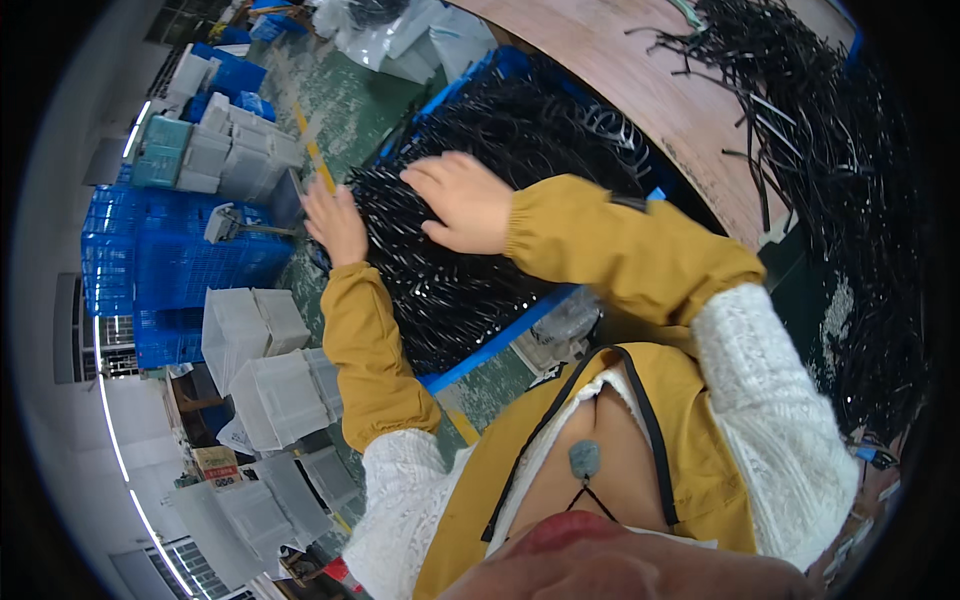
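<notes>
A blue crate in front of me is heaped with glossy black strips, thin and flexible like cut cords or plastic bands; their exact kind I cannot tell. At the left edge of the heap rests my left hand, fingers stretched and slightly spread, against the strips' ends. My right hand lies over the top of the pile with its fingers extended and thumb apart, palm toward the strips. Neither hand visibly grips anything. Mustard-coloured sleeve covers reach to both wrists.
A wooden table curves along the far right, bearing a tangle of more black strips that hang over its edge. Stacked blue crates and translucent bins stand to the left. Clear plastic bags sit beyond the crate.
</notes>
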